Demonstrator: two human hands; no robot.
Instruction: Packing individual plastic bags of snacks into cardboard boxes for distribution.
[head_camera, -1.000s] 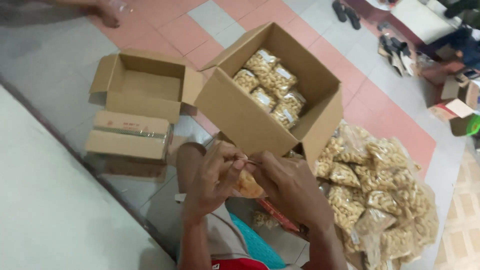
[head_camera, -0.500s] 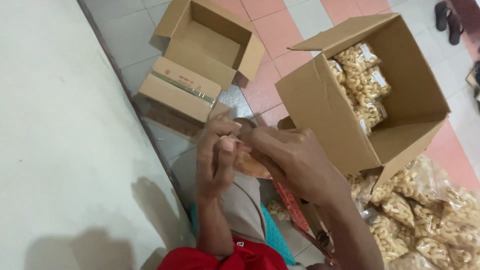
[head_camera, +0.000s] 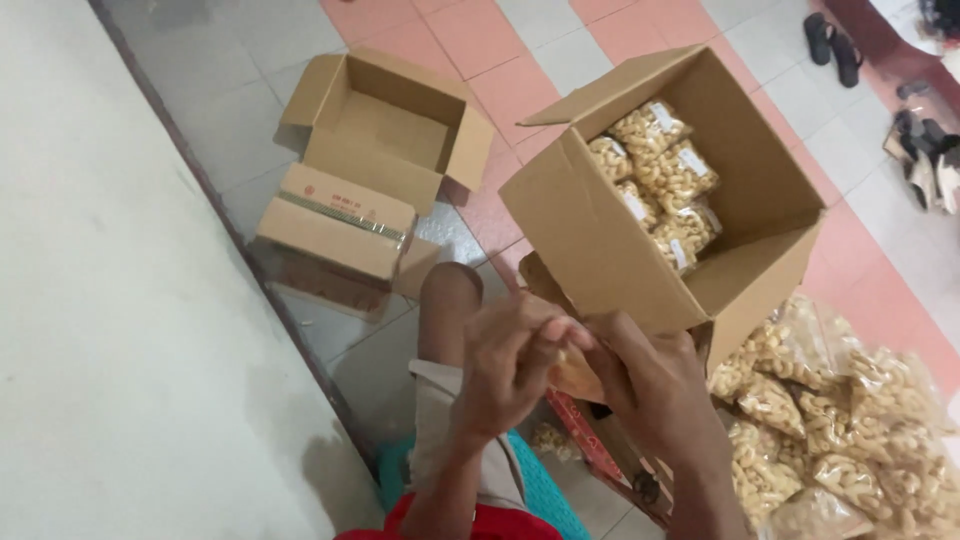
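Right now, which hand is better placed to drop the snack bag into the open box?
Probably right. The right hand sits directly below the open box holding packed bags, beside the loose pile. The left hand is farther from it, pinching the small bag.

Two brown cardboard boxes: an empty box (head_camera: 385, 130) at eleven o'clock, a packed box (head_camera: 665, 215) at one o'clock holding clear bags of pale yellow snacks (head_camera: 660, 170). The floor (head_camera: 500, 60) is a pink and grey tile check. At six o'clock a teal seat (head_camera: 545, 495).
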